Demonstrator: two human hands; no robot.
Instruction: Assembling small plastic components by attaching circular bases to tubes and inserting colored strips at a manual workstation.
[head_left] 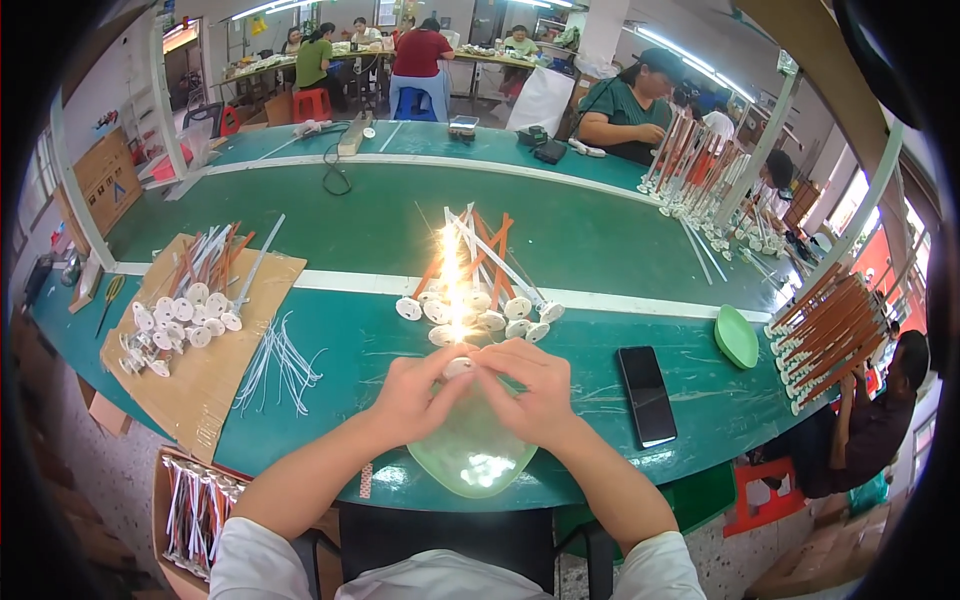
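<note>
Above the table's near edge, my left hand (408,398) and my right hand (527,388) are closed together, fingertips pinching a small round white disc-shaped base (459,367). A dazzling upright glow (452,280) rises just beyond it; its glare hides whether a strip is attached to the base. Below my hands lies a light green plastic bowl (478,472) on the green table (590,420). Just past my fingers rests a bunch of white discs with long white and orange-brown strips (520,308), partly hidden by the glare.
At left, more strip pieces (185,318) lie on cardboard (190,405), beside thin white wires (280,370) and scissors (108,300). To the right are a black phone (647,396), a green dish (737,337) and stacked strip pieces (825,330). Other people work around the tables.
</note>
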